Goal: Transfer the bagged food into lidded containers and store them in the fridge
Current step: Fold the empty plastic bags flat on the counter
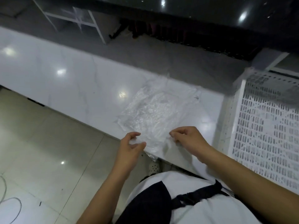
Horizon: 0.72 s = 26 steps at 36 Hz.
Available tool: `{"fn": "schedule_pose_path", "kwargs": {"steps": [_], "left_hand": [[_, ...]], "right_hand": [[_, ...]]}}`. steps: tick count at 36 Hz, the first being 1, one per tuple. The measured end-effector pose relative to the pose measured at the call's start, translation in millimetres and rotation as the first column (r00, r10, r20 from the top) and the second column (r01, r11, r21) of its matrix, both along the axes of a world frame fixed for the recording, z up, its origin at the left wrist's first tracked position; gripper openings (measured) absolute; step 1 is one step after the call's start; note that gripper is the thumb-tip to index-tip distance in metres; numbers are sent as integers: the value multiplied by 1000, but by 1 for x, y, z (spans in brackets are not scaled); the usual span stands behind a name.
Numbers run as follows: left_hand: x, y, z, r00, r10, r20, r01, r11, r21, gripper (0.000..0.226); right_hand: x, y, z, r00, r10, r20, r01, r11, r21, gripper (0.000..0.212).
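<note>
A crumpled clear plastic bag (155, 110) lies flat on the white marble counter (64, 81), its near edge hanging over the counter's front edge. My left hand (131, 146) pinches the bag's near left corner between thumb and fingers. At the near right part of the bag, my right hand (187, 139) has its curled fingertips on the plastic. The bag looks flat; I cannot tell what is inside. No lidded container and no fridge are in view.
A white perforated plastic crate (265, 126) stands at the right end of the counter. Behind the counter runs a grey ledge (145, 54) with a white frame (77, 18) and a dark cabinet above. Glossy tiled floor (40, 151) lies to the left.
</note>
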<state>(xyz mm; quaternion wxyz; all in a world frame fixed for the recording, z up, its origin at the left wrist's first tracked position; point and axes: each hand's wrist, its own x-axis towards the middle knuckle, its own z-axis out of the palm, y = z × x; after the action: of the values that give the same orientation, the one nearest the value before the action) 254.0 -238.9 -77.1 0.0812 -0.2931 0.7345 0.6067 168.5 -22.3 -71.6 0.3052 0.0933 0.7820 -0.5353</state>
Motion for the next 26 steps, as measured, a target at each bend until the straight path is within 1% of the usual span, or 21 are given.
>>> {"fn": "schedule_pose_path", "kwargs": {"steps": [1, 2, 3, 4, 5, 6, 8, 9, 10, 11, 12, 14, 15, 16, 18, 19, 20, 22, 24, 25, 26], "left_hand": [[-3, 4, 2, 1000, -31, 1, 31, 999, 24, 28], [-6, 7, 4, 998, -65, -9, 66, 997, 44, 27], [-9, 12, 6, 995, -101, -25, 103, 993, 59, 26], [-11, 16, 7, 989, -141, -40, 144, 987, 75, 26], [-13, 20, 9, 980, -193, -51, 197, 976, 89, 25], [-14, 24, 11, 963, -264, -55, 268, 958, 101, 26], [-16, 29, 15, 912, -409, -45, 411, 900, 146, 28], [-16, 30, 16, 892, -450, -29, 449, 878, 168, 29], [-16, 31, 18, 888, -460, -10, 455, 875, 165, 30], [-15, 29, 19, 898, -440, 3, 436, 891, 127, 29], [-14, 26, 19, 917, -399, 1, 399, 916, 47, 28], [-9, 16, 17, 949, -313, -32, 300, 931, -210, 23], [-6, 10, 15, 956, -286, -61, 248, 904, -349, 20], [-3, 3, 12, 954, -285, -94, 210, 858, -469, 19], [-1, -7, 4, 912, -384, -142, 213, 741, -637, 22], [0, -9, -1, 881, -458, -120, 257, 675, -692, 27], [1, -10, -7, 851, -521, -65, 320, 613, -723, 35], [5, -10, -17, 803, -593, 68, 448, 524, -724, 49], [11, -11, -27, 774, -612, 158, 516, 467, -718, 56], [14, -10, -30, 772, -611, 175, 521, 451, -725, 56], [17, -10, -31, 780, -603, 166, 507, 455, -732, 56]], "right_hand": [[1, 3, -1, 981, 102, -165, -75, 984, 162, 8], [2, 5, -2, 926, 213, -313, -116, 947, 300, 12], [2, 6, -2, 857, 302, -418, -136, 914, 382, 18], [1, 6, 0, 798, 369, -476, -161, 892, 421, 25], [0, 5, 1, 754, 432, -495, -199, 868, 455, 33], [-1, 4, 1, 719, 503, -480, -248, 830, 499, 41], [-2, 1, -2, 656, 653, -377, -346, 705, 619, 58], [-2, 0, -5, 627, 712, -316, -387, 636, 668, 63], [-1, 0, -9, 600, 754, -267, -417, 579, 700, 65], [1, 0, -13, 576, 782, -238, -433, 538, 723, 64], [3, 0, -17, 556, 798, -232, -432, 516, 740, 62], [6, 1, -23, 535, 801, -269, -395, 518, 759, 53], [7, 1, -25, 527, 794, -303, -371, 536, 758, 48], [8, 0, -26, 519, 784, -342, -346, 558, 754, 42], [10, 0, -27, 497, 758, -424, -283, 603, 746, 33], [10, 0, -26, 481, 742, -468, -243, 625, 742, 29], [10, 1, -25, 456, 726, -514, -203, 648, 734, 24], [9, 4, -25, 393, 692, -606, -140, 696, 704, 15], [9, 7, -26, 339, 660, -670, -111, 736, 668, 11], [9, 8, -26, 320, 647, -692, -105, 750, 653, 10], [9, 8, -26, 307, 636, -708, -102, 762, 640, 9]]}}
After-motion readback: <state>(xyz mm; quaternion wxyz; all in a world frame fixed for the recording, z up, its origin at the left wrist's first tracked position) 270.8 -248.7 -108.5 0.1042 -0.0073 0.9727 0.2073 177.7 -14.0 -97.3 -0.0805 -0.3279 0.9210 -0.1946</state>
